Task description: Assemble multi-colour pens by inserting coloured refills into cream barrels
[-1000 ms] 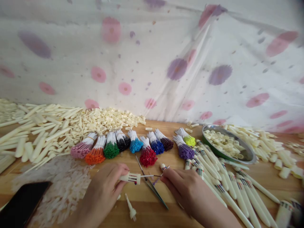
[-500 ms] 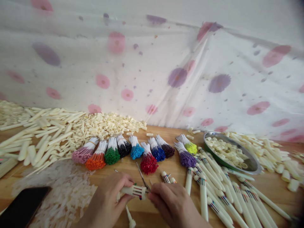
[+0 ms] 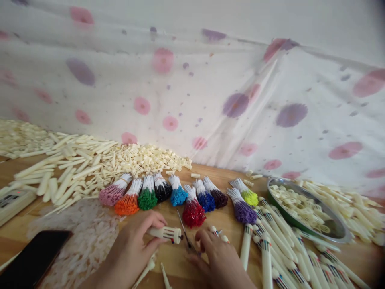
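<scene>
My left hand (image 3: 136, 241) pinches a cream slotted pen barrel (image 3: 165, 233), held sideways with its open end facing right. Dark, red and blue bits show in the barrel's slots and at that end. To the right, my right hand (image 3: 215, 253) has its thumb and forefinger apart, with nothing visible between them. Close to its fingertips lies a thin pointed metal tool (image 3: 184, 229), whose near end is partly hidden. Behind the hands stand bundles of white sticks with coloured ends, among them a red bundle (image 3: 194, 208), a green bundle (image 3: 147, 194) and a purple bundle (image 3: 244, 208).
Many assembled multicolour pens (image 3: 266, 257) lie at right, beside a green metal-rimmed bowl (image 3: 341, 235) of cream rings. Cream pen parts (image 3: 72, 160) pile up at back left. Translucent small pieces (image 3: 87, 241) and a black phone (image 3: 36, 257) lie at left. A flowered sheet (image 3: 180, 92) hangs behind.
My right hand has drawn away from the barrel's end, and its fingers have parted. The left hand still holds the barrel, shifted slightly left. The view has tilted and shifted a little.
</scene>
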Available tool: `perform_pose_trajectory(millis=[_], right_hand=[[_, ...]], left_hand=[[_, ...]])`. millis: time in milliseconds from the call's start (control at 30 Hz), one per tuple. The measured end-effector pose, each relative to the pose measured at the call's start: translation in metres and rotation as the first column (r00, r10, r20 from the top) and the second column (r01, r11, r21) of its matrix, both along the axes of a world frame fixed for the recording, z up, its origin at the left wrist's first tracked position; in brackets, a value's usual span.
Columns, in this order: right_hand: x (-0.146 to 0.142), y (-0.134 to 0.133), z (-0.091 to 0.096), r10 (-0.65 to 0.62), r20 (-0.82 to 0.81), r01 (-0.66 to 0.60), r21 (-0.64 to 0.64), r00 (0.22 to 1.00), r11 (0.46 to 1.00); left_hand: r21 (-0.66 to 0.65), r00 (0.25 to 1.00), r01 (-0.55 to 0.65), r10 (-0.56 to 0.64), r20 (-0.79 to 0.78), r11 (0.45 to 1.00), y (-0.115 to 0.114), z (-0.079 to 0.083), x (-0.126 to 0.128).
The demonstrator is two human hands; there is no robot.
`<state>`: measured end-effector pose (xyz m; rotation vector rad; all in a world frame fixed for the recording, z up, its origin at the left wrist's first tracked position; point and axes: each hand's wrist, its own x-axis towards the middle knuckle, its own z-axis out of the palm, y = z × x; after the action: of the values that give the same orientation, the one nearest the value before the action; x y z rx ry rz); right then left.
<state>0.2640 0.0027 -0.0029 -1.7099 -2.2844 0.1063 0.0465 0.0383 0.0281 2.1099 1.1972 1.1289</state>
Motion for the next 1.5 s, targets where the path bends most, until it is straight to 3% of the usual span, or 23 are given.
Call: perform_pose_trajectory(millis=[167,300,400,500,600,667,833,1000,1267,1500], right_hand=[[-0.008,0.006,-0.045,0.027,0.225,-0.04,0.052,0.974,0.998],[-0.002,0.009,-0.056,0.012,0.275,-0.066,0.185,0.961,0.981],[0.006,0.01,-0.047,0.012,0.161,-0.037,0.152,0.987,0.988],[0.009,0.01,-0.027,-0.015,-0.123,0.018,0.027,0.992,0.999],[0.007,0.007,-0.008,-0.019,-0.411,0.003,-0.04,0.911,0.999],[0.005,0.004,0.0,-0.015,-0.511,-0.013,-0.051,0.859,0.999],[-0.001,-0.007,0.011,0.09,-0.562,-0.052,0.084,0.822,0.995],[-0.006,-0.014,0.018,0.149,-0.584,-0.051,0.182,0.798,0.982],[-0.018,-0.019,0.025,-0.08,-0.74,-0.026,-0.13,0.668,0.991],[-0.022,-0.019,0.029,-0.174,-0.788,-0.063,-0.259,0.59,0.964]], left_hand=[[-0.061,0.995,-0.007,0.014,0.103,0.998,0.005,0.005,-0.004],[-0.122,0.995,-0.006,0.017,0.094,0.993,0.007,0.004,-0.004],[-0.079,0.997,-0.022,0.027,0.072,0.997,0.008,0.003,-0.004],[0.035,0.998,-0.06,0.059,0.019,0.998,0.008,0.002,-0.004],[0.17,0.994,-0.083,0.094,-0.055,0.982,0.006,0.001,-0.005],[0.276,0.99,-0.082,0.11,-0.089,0.958,0.005,0.001,-0.005],[0.47,0.987,-0.062,0.123,-0.1,0.881,0.003,0.005,-0.004],[0.511,0.985,-0.061,0.134,-0.107,0.858,0.002,0.005,-0.003],[0.528,0.985,-0.04,0.123,-0.123,0.848,0.001,0.005,-0.004],[0.536,0.98,-0.03,0.131,-0.151,0.843,-0.001,0.004,-0.004]])
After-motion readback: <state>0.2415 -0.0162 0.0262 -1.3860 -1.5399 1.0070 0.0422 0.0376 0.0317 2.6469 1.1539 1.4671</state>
